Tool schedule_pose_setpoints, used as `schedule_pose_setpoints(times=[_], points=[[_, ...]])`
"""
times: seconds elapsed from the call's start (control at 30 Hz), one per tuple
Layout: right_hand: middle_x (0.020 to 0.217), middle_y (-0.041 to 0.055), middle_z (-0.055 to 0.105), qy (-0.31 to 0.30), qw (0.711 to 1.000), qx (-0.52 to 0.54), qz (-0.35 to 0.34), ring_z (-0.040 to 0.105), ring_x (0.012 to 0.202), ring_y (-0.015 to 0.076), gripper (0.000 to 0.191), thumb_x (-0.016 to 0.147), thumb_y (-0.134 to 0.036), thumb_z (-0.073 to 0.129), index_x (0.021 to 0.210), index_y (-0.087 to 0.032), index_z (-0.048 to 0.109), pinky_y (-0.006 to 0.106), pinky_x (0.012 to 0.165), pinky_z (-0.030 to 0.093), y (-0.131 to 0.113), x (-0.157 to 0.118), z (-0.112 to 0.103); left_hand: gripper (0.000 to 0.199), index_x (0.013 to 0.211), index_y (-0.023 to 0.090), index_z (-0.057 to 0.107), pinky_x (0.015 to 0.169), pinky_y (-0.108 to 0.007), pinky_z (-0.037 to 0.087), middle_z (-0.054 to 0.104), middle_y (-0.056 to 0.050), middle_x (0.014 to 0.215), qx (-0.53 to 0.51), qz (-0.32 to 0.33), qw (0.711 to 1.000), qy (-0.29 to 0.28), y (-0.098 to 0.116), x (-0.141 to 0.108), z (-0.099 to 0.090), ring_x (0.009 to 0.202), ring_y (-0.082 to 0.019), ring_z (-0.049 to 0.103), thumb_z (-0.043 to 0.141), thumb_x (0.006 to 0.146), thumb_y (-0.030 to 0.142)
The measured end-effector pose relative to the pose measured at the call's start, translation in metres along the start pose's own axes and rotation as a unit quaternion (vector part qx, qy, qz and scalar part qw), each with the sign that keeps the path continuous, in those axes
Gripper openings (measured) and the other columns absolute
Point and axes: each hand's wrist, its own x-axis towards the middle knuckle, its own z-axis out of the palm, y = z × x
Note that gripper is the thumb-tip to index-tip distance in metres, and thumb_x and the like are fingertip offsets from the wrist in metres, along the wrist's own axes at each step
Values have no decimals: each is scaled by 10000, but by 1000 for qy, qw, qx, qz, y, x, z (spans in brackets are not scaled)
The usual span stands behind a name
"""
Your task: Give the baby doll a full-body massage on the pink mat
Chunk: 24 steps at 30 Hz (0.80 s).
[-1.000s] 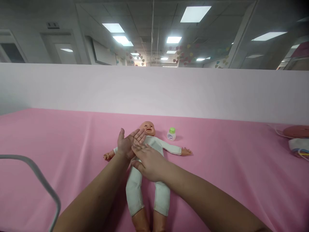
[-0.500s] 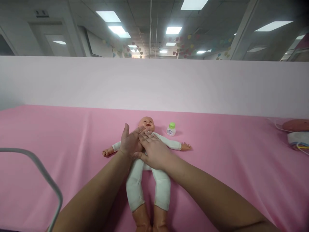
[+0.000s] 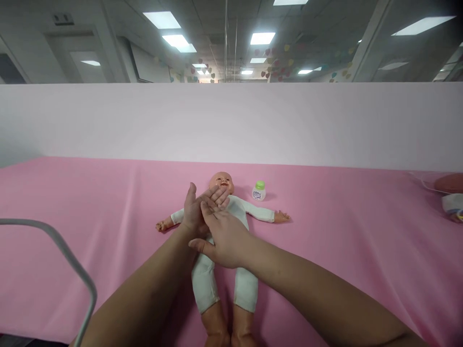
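A baby doll (image 3: pixel 237 208) with a white cloth body lies on its back on the pink sheet (image 3: pixel 108 193), arms spread wide and legs toward me. Above its torso, my left hand (image 3: pixel 197 209) is palm up with the thumb raised and the fingers stretched out. My right hand (image 3: pixel 227 236) lies palm down across the left palm, its fingers extended and its thumb apart. The two hands hide much of the doll's chest and belly. Beside the doll's head stands a small clear bottle (image 3: pixel 258 193) with a green cap and a printed label.
A white wall panel (image 3: pixel 231 125) rises behind the sheet, with glass above it. At the right edge lies a partly cut-off bundle (image 3: pixel 453 202) of white cloth and a brownish object (image 3: pixel 450 183). A grey curved tube (image 3: pixel 68 253) arches at the lower left.
My right hand has slid back toward me along the left palm, baring more of the left fingers. The whole view has shifted slightly.
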Motion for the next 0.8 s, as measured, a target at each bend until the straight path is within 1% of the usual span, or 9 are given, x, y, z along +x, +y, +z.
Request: schedule_pose_setpoints(times=[0.13, 0.2, 0.27, 0.37, 0.47, 0.53, 0.63, 0.7, 0.8], points=[[1727, 243, 190, 15, 999, -35, -9, 142, 1627, 356, 1006, 998, -721, 469, 1658, -8, 207, 528, 1325, 142, 12, 6, -2, 942, 1606, 71, 368, 1225, -551, 368, 540, -264, 1542, 13, -25, 1000, 0, -6, -4, 7, 1496, -363, 461, 330, 979, 771], [1715, 257, 222, 20, 998, -52, 7, 156, 1623, 364, 1009, 992, -713, 489, 1649, 6, 229, 534, 1325, 138, 17, 8, -3, 975, 1607, 58, 359, 1218, -565, 377, 551, -268, 1528, 24, -25, 999, 12, -5, -4, 7, 1485, -378, 472, 347, 961, 788], [1707, 266, 234, 22, 998, -60, 19, 143, 1625, 369, 1019, 980, -716, 512, 1646, 7, 243, 549, 1321, 148, 20, 10, -3, 974, 1605, 76, 370, 1201, -568, 404, 560, -261, 1520, 36, -18, 999, 29, 0, -4, 6, 1469, -386, 490, 365, 948, 795], [1704, 283, 205, 12, 998, -54, 6, 120, 1626, 379, 1060, 964, -746, 506, 1634, 34, 252, 556, 1317, 164, 18, 9, -1, 933, 1599, 96, 383, 1179, -525, 446, 561, -249, 1521, 47, 13, 997, 54, 10, -2, 1, 1453, -365, 514, 345, 963, 777], [1699, 283, 226, -4, 999, -34, -29, 186, 1613, 386, 1068, 958, -773, 483, 1624, 38, 282, 551, 1314, 185, 12, 6, 3, 922, 1599, 85, 372, 1156, -450, 479, 553, -257, 1524, 43, 47, 995, 72, 19, 3, -8, 1435, -335, 540, 334, 975, 764], [1698, 263, 255, -12, 999, -16, -48, 208, 1609, 376, 1057, 951, -787, 481, 1630, 2, 297, 543, 1310, 200, 7, 3, 5, 912, 1601, 107, 369, 1131, -437, 502, 553, -252, 1525, 33, 52, 996, 68, 22, 8, -15, 1423, -330, 554, 351, 971, 766], [1705, 234, 267, -20, 998, 5, -59, 175, 1619, 358, 1061, 937, -809, 480, 1642, -38, 298, 522, 1319, 180, 2, -1, 5, 891, 1589, 135, 389, 1110, -448, 522, 562, -239, 1519, 25, 48, 997, 51, 20, 12, -23, 1411, -331, 567, 374, 965, 771], [1713, 226, 249, -23, 998, 14, -58, 142, 1626, 352, 1076, 934, -820, 473, 1647, -37, 283, 517, 1324, 162, 0, -2, 3, 892, 1573, 133, 413, 1113, -457, 520, 571, -236, 1511, 27, 41, 998, 44, 16, 12, -22, 1409, -334, 568, 374, 961, 781], [1726, 235, 193, -21, 998, 18, -53, 103, 1633, 347, 1105, 938, -818, 467, 1654, -10, 229, 522, 1321, 166, 5, 0, 1, 912, 1555, 89, 439, 1143, -449, 493, 575, -247, 1507, 31, 30, 999, 30, 10, 5, -13, 1428, -334, 548, 367, 966, 782]])
